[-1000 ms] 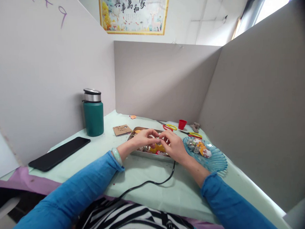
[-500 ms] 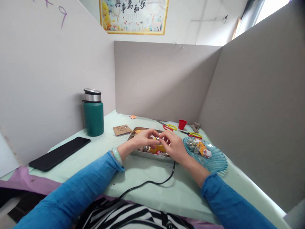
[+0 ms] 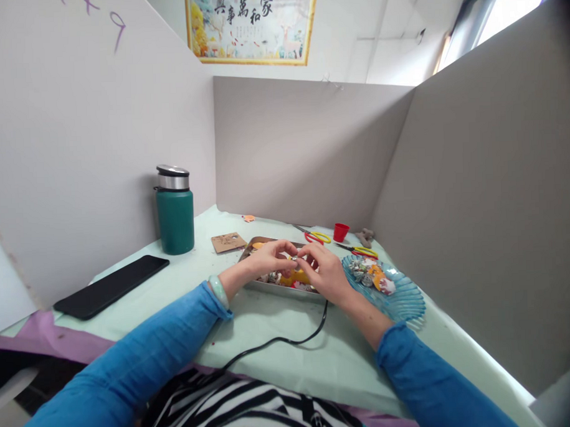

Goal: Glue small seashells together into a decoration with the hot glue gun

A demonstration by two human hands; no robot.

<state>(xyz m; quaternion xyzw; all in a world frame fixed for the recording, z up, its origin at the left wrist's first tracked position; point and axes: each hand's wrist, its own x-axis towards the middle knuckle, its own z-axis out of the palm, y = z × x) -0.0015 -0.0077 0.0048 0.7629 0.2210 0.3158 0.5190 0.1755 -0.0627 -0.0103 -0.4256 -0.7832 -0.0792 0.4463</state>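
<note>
Two-handed grip over the metal tray (image 3: 282, 289): one small shiny piece (image 3: 294, 258) between the pinched fingers of left hand (image 3: 270, 259) and right hand (image 3: 327, 274), equally near both, long axis too hidden to tell. Readable on the framed picture (image 3: 253, 37): 家和萬事興. On the left partition (image 3: 99, 120), a purple handwritten "9" (image 3: 117, 21). No brand legible on the green bottle (image 3: 175, 223).

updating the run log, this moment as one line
left hand, right hand: pinching small piece between them | below: metal tray | right: blue plate
</note>
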